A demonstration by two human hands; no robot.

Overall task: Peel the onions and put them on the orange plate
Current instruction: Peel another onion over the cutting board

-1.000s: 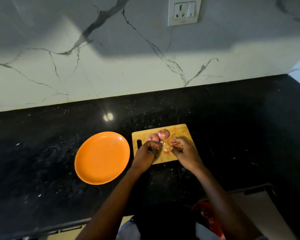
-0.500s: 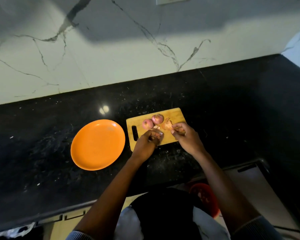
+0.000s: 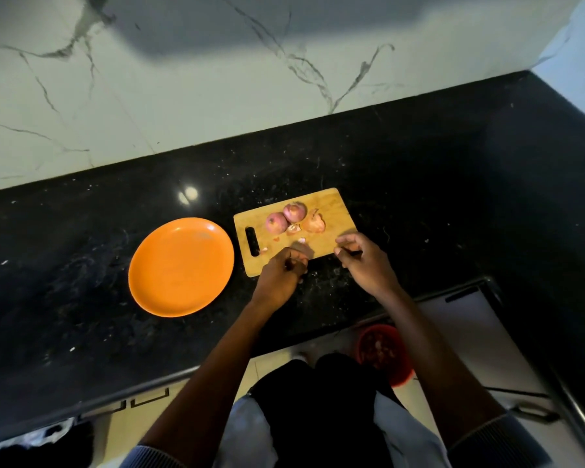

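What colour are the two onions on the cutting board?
Reddish-purple, both onions, seen in the head view.

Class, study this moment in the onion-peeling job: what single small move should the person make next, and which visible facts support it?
Probably reach the left hand forward to pick up an onion from the cutting board. Two onions sit there beside loose skin, the orange plate holds nothing, and the right hand seems to grip a thin dark tool, perhaps a knife.

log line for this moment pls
plate bare | two onions on board | left hand curled, contents hidden | right hand holds knife
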